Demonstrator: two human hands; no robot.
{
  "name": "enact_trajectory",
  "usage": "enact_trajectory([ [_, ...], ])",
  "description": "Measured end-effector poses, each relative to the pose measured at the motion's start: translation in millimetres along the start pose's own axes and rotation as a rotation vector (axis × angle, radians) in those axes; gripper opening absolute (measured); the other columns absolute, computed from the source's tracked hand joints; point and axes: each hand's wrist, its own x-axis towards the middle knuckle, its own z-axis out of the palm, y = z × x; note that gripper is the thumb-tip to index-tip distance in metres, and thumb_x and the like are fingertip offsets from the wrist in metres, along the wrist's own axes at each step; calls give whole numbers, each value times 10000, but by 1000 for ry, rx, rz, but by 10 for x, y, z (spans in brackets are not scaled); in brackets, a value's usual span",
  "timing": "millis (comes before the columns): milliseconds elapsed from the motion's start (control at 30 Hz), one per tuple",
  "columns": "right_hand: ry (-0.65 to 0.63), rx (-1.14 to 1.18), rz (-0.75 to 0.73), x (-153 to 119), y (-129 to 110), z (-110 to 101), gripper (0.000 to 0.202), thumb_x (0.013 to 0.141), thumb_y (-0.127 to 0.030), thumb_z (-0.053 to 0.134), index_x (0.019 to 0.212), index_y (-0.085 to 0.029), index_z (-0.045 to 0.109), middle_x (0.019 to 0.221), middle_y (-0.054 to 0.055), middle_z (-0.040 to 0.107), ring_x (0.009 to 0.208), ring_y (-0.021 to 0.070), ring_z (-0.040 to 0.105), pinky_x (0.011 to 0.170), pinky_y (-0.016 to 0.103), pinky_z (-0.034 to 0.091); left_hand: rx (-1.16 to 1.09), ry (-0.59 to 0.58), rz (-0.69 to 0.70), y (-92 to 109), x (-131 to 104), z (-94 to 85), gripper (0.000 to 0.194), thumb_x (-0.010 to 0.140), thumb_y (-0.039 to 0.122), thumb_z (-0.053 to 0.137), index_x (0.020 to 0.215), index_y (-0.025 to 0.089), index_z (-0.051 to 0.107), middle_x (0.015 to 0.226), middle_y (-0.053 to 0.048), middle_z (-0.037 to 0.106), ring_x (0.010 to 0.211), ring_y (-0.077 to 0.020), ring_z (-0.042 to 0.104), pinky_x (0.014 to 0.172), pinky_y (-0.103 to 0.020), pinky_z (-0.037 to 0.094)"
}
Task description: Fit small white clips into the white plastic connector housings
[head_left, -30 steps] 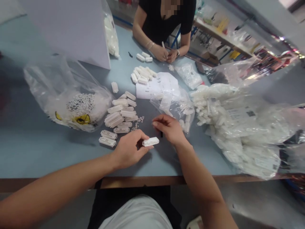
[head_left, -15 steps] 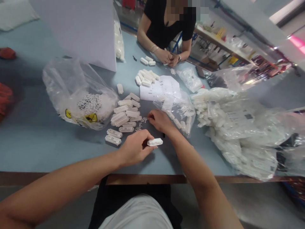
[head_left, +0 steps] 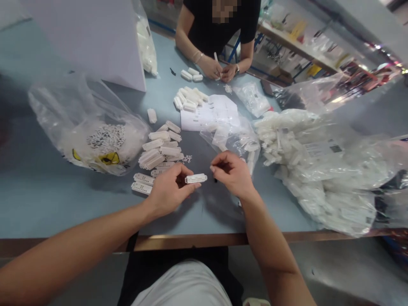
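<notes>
Between the thumb and fingers of my left hand (head_left: pixel 168 189) is a white plastic connector housing (head_left: pixel 196 178), its long side with rows of small holes turned upward. My right hand (head_left: pixel 232 172) hovers just right of it, thumb and forefinger pinched together; whatever they hold is too small to make out. Behind and left of my left hand lies a pile of similar white housings (head_left: pixel 159 148), some showing rows of holes. Tiny white pieces (head_left: pixel 187 159) are scattered on the table beside that pile.
A clear bag (head_left: pixel 92 127) of small white parts stands at left. Printed paper (head_left: pixel 194 121) lies ahead, partly under another clear bag (head_left: pixel 223 136). Large bags of white parts (head_left: pixel 318 170) fill the right side. Across the table (head_left: pixel 79 212), a person (head_left: pixel 219 42) handles white pieces near more housings (head_left: pixel 189 98).
My right hand has lifted away from the scattered tiny pieces and come back toward the housing, its fingers pinched. My left hand still holds the housing. The view has shifted slightly.
</notes>
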Motion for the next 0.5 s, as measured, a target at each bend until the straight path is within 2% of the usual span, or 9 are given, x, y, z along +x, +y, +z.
enact_trajectory([
  [100, -33, -11, -47, -104, -29, 19, 53, 825, -230, 644, 865, -214, 676, 778, -4, 685, 635, 122, 597, 576, 249, 457, 4, 8, -13, 4, 8, 1, 315, 755, 456, 756, 870, 219, 582, 632, 44, 678, 542, -174, 662, 567, -296, 484],
  [300, -100, -295, -314, -184, -20, 5, 70, 917, -192, 630, 923, -236, 684, 897, 21, 718, 820, 153, 662, 717, 274, 514, 76, 41, 0, -25, 24, -2, 282, 756, 436, 752, 850, 218, 599, 651, 33, 688, 564, -167, 653, 564, -288, 483],
  [500, -67, -445, -457, -236, -7, 35, 75, 973, -207, 597, 953, -227, 667, 922, 41, 706, 850, 154, 658, 737, 270, 529, 196, 79, 68, -50, 16, -1, 258, 774, 437, 725, 872, 215, 637, 745, 19, 707, 634, -161, 649, 609, -283, 483],
])
